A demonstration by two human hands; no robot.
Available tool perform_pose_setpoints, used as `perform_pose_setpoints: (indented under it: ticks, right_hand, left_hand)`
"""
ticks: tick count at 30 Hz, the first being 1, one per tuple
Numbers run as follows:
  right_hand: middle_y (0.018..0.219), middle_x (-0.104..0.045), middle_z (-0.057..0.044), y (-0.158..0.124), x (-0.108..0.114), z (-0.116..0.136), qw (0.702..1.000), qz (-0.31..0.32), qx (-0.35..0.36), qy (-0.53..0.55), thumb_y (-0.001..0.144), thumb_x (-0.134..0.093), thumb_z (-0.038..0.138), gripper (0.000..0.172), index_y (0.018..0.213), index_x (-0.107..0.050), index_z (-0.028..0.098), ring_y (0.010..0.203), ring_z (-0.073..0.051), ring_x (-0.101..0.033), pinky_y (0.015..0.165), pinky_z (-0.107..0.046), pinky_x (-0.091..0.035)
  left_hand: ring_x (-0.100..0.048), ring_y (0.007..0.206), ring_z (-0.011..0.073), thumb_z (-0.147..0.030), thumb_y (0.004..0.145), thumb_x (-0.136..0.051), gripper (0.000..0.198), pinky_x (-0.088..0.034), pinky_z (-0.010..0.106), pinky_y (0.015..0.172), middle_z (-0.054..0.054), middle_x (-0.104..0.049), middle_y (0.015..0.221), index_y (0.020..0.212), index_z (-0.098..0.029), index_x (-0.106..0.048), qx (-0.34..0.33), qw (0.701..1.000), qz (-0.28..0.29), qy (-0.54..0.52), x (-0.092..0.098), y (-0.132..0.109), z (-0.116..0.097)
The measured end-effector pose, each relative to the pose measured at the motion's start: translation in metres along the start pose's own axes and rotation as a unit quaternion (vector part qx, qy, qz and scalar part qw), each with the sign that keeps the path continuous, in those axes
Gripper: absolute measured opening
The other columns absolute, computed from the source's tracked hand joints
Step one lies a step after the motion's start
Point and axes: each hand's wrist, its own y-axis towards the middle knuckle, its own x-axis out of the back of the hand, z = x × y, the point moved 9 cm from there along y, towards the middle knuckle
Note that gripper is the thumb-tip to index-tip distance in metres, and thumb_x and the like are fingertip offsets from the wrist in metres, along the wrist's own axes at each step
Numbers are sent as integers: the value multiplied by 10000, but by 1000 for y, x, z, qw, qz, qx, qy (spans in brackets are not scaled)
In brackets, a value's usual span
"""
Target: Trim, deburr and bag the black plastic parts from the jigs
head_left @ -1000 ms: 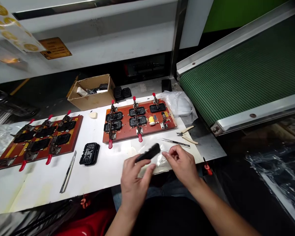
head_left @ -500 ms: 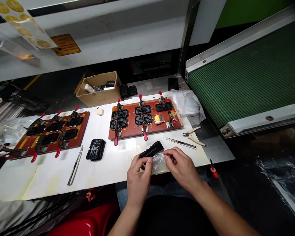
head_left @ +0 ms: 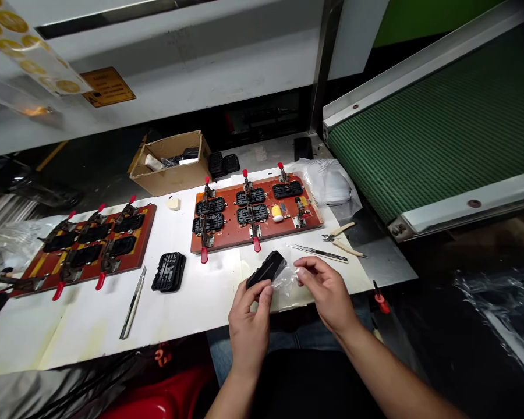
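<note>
My left hand (head_left: 250,320) is closed on one end of a black plastic part (head_left: 266,267), a long piece held tilted above the front of the table. A crumpled piece of clear plastic film (head_left: 287,280) stretches from that part to my right hand (head_left: 327,294), whose thumb and fingertips pinch its edge. Behind my hands lies a red-brown fixture board (head_left: 227,235) with red-tipped toggle clamps over several black plastic plates (head_left: 251,214). A craft knife (head_left: 318,253) and cream-handled nippers (head_left: 338,238) rest just beyond my right hand.
A second clamp board (head_left: 144,250), another craft knife (head_left: 133,302) and stacked black plates (head_left: 169,272) lie to the left. At the back stand an open cardboard box (head_left: 170,177) and a plastic bag (head_left: 332,183). A green conveyor (head_left: 432,122) borders the right side.
My right hand has moved slightly right, away from the black part, drawing the clear film out further. The black part is tilted more steeply. The camera view has shifted slightly.
</note>
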Motion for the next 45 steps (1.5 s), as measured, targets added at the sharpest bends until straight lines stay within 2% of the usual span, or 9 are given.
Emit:
perform_pose_setpoints:
  ticks: [4, 7, 11, 14, 22, 29, 37, 42, 45]
  right_hand:
    - [986, -708, -45, 10, 20, 37, 968, -121, 153, -161, 984, -639, 318, 144, 1057, -731, 234, 862, -192, -656, 820, -333, -543]
    - [936, -694, -37, 8, 17, 55, 936, -128, 227, -236, 1000, -617, 259, 102, 1075, -685, 243, 824, -191, -651, 815, -345, -556]
    - [1000, -684, -61, 0, -4, 59, 923, -45, 283, -257, 1035, -566, 186, 144, 1074, -687, 254, 942, -204, -676, 882, -363, -563]
    - [998, -648, -68, -6, -9, 59, 911, -44, 308, -270, 1025, -577, 146, 189, 1102, -718, 246, 931, -201, -667, 852, -358, -563]
    - [1026, -695, -64, -14, -24, 56, 930, 46, 285, -228, 1032, -545, 132, 279, 1206, -715, 269, 954, -195, -694, 848, -340, -588]
    - [1082, -747, -62, -24, -32, 54, 916, 144, 308, -213, 1027, -538, 112, 318, 1237, -707, 280, 988, -202, -717, 867, -350, -601]
    - [968, -720, -74, -56, -74, 24, 934, 164, 216, -234, 1016, -553, 150, 170, 1118, -670, 217, 886, -223, -692, 793, -356, -573]
    - [1053, -720, -62, -54, -78, 35, 961, 144, 196, -128, 1022, -533, 130, 232, 1165, -681, 237, 965, -197, -692, 857, -320, -572]
    - [1129, -722, -67, -46, -65, 51, 960, 112, 235, -103, 1018, -499, 88, 306, 1218, -667, 247, 1064, -199, -673, 941, -333, -557]
  left_hand:
    - [-731, 841, 183, -474, 932, -738, 398, -591, 335, 873, 23, -721, 1032, 1281, -286, -703, 64, 991, -24, -116, 12, -7, 17]
    - [-712, 728, 147, -444, 865, -822, 718, -614, 308, 788, -13, -729, 961, 1503, -324, -516, 111, 975, -7, -195, 19, -12, 27]
    - [-710, 860, 201, -453, 797, -876, 447, -613, 296, 764, 50, -747, 973, 1139, -204, -732, 152, 963, 40, -218, 24, -17, 33]
    - [-711, 920, 239, -461, 842, -831, 323, -588, 322, 812, 77, -747, 942, 982, -183, -744, 149, 950, 96, -258, 18, -20, 22]
    - [-668, 1282, 380, -456, 875, -803, 274, -519, 525, 1070, 175, -714, 1380, 905, -206, -694, 200, 908, 140, -341, -7, -28, 9]
    - [-744, 984, 250, -444, 839, -847, 341, -603, 386, 891, 53, -765, 960, 987, -204, -656, 174, 919, 43, -350, 4, -8, 22]
    - [-669, 886, 124, -540, 927, -748, 357, -558, 236, 835, -25, -711, 972, 1088, -243, -634, 121, 939, -143, -290, 21, -22, 36]
    - [-721, 976, 187, -539, 948, -714, 341, -599, 309, 888, 24, -755, 1056, 1107, -244, -651, 70, 969, -123, -201, 20, -24, 32]
    - [-708, 1205, 259, -489, 983, -676, 317, -575, 403, 1057, 92, -754, 1269, 1184, -245, -702, 16, 989, -36, -141, 10, -22, 20]
